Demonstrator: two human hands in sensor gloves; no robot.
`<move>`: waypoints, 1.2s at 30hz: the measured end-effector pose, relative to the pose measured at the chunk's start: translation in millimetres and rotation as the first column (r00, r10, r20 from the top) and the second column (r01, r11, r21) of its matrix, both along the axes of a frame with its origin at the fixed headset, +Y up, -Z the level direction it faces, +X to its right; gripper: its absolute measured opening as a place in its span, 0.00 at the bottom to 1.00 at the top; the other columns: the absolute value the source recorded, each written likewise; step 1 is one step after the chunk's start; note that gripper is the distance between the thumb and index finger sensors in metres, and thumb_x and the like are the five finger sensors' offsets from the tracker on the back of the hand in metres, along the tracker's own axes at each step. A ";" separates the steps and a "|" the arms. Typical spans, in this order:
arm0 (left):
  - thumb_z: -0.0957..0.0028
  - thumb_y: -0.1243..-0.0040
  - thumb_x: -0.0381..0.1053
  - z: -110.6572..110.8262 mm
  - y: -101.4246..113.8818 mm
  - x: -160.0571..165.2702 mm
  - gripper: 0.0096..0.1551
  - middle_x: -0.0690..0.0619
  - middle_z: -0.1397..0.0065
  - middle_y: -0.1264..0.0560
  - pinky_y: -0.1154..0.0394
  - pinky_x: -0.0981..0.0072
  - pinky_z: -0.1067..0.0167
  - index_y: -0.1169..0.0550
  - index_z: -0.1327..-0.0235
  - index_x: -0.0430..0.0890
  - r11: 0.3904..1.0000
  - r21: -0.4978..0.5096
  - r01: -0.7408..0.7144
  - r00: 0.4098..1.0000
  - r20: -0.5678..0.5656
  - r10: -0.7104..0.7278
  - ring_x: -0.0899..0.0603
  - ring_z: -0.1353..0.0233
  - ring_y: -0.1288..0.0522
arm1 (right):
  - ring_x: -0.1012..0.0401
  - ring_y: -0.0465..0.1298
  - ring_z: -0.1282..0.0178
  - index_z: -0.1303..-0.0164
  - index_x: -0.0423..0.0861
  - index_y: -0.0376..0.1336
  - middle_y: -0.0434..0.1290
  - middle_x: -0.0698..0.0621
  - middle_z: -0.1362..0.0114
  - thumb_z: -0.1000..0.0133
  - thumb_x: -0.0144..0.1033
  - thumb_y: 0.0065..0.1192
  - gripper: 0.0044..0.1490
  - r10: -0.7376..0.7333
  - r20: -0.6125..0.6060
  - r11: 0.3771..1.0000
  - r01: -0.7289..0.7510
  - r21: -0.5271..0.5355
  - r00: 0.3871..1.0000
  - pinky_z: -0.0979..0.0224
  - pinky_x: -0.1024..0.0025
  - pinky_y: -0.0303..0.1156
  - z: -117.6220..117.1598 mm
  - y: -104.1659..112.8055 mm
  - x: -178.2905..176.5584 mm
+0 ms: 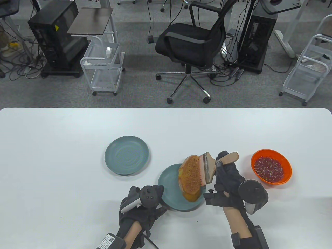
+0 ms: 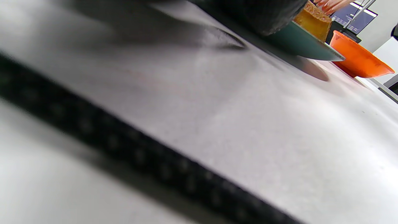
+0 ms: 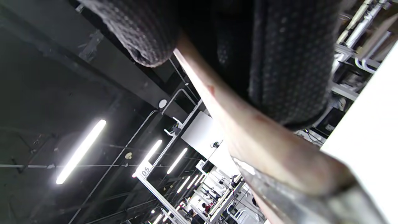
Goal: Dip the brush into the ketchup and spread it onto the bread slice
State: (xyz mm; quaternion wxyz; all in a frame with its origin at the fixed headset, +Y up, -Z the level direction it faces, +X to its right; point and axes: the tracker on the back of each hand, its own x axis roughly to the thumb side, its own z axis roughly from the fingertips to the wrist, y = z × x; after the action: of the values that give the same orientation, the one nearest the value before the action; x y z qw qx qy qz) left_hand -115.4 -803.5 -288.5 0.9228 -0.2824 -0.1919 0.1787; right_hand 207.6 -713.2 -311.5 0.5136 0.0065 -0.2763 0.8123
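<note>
Your right hand [image 1: 228, 179] has its fingers wrapped round the wooden handle of the brush [image 1: 207, 168], whose reddened bristles lie against the bread slice [image 1: 190, 177]. That slice sits tilted on the near teal plate [image 1: 168, 186], one edge raised, so press lightly and draw the bristles along the face in even strokes, or it may tip or slide. Your left hand [image 1: 141, 207] rests at the plate's near-left rim; whether its fingers grip the rim I cannot tell, but steadying the plate there would help. The orange bowl [image 1: 271, 166] of ketchup stands just beside your right hand, within easy reach for a fresh dip. A second teal plate [image 1: 127, 155] lies farther left.
</note>
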 end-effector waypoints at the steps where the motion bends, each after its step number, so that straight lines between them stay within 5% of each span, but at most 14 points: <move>1: 0.29 0.51 0.53 0.0 0.0 0.0 0.45 0.42 0.14 0.63 0.63 0.37 0.31 0.64 0.19 0.47 1.000 0.000 0.000 1.000 0.000 0.000 0.34 0.18 0.66 | 0.37 0.84 0.49 0.31 0.33 0.63 0.71 0.28 0.38 0.42 0.32 0.64 0.31 -0.095 -0.051 0.995 0.093 -0.025 0.994 0.56 0.55 0.88 -2.2 -6.7 -3.6; 4: 0.29 0.51 0.53 0.0 0.0 0.0 0.45 0.42 0.14 0.63 0.63 0.37 0.31 0.65 0.19 0.47 1.000 0.000 0.000 1.000 0.000 0.000 0.34 0.18 0.66 | 0.35 0.83 0.49 0.31 0.32 0.63 0.70 0.26 0.37 0.42 0.30 0.64 0.31 -0.219 -0.146 0.970 0.200 -0.137 0.965 0.55 0.52 0.86 -7.5 -22.3 -16.1; 6: 0.29 0.51 0.53 0.0 0.0 0.0 0.45 0.42 0.14 0.63 0.63 0.37 0.31 0.64 0.19 0.47 1.000 -0.001 -0.003 1.000 0.000 0.003 0.34 0.18 0.66 | 0.34 0.83 0.49 0.31 0.32 0.63 0.70 0.26 0.37 0.42 0.30 0.65 0.31 -0.175 -0.143 0.974 0.150 -0.169 0.974 0.55 0.51 0.86 -8.8 -25.6 -21.6; 13: 0.29 0.51 0.53 -0.1 -0.1 0.0 0.45 0.42 0.14 0.63 0.63 0.37 0.31 0.64 0.19 0.47 1.000 -0.001 -0.002 1.000 0.000 0.002 0.34 0.18 0.66 | 0.39 0.85 0.49 0.30 0.35 0.63 0.71 0.30 0.36 0.42 0.34 0.64 0.31 0.076 0.034 0.997 -0.076 0.003 0.997 0.55 0.56 0.88 -0.7 1.7 0.5; 18: 0.29 0.51 0.53 -0.1 -0.1 0.0 0.45 0.42 0.14 0.63 0.63 0.37 0.31 0.64 0.19 0.47 1.000 0.000 -0.001 1.000 0.000 0.001 0.34 0.18 0.66 | 0.36 0.83 0.48 0.30 0.34 0.63 0.70 0.28 0.35 0.41 0.32 0.64 0.31 -0.190 -0.120 0.979 0.178 -0.103 0.974 0.54 0.53 0.87 -7.9 -15.6 -18.7; 23: 0.29 0.51 0.53 -0.2 -0.1 0.0 0.45 0.42 0.14 0.63 0.63 0.37 0.31 0.64 0.19 0.47 1.000 -0.002 -0.004 1.000 0.000 0.004 0.34 0.18 0.66 | 0.36 0.84 0.49 0.30 0.34 0.63 0.70 0.27 0.36 0.42 0.32 0.64 0.31 -0.156 -0.110 0.974 0.134 -0.182 0.982 0.55 0.53 0.87 -11.6 -25.6 -20.2; 29: 0.29 0.51 0.53 -0.3 -0.1 0.1 0.45 0.42 0.14 0.63 0.63 0.37 0.31 0.64 0.19 0.47 1.000 -0.003 -0.003 1.000 0.000 0.003 0.34 0.18 0.67 | 0.38 0.85 0.50 0.30 0.33 0.63 0.71 0.28 0.37 0.42 0.33 0.64 0.31 -0.042 -0.003 0.995 0.042 -0.093 0.999 0.57 0.56 0.88 -4.7 -8.0 17.3; 36: 0.30 0.50 0.54 -1.9 1.8 -2.3 0.44 0.42 0.14 0.61 0.62 0.36 0.30 0.61 0.18 0.47 1.000 0.005 -0.026 1.000 -0.016 0.026 0.34 0.17 0.65 | 0.38 0.84 0.47 0.29 0.35 0.63 0.71 0.29 0.35 0.41 0.33 0.64 0.31 -0.217 -0.104 0.976 0.218 -0.004 0.971 0.53 0.54 0.87 0.6 6.3 25.3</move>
State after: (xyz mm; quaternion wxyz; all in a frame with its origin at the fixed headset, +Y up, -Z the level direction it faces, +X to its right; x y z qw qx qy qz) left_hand -117.8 -801.7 -290.4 0.9226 -0.2764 -0.1883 0.1924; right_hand 232.9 -707.0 -310.9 0.6131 0.0201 -0.2515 0.7486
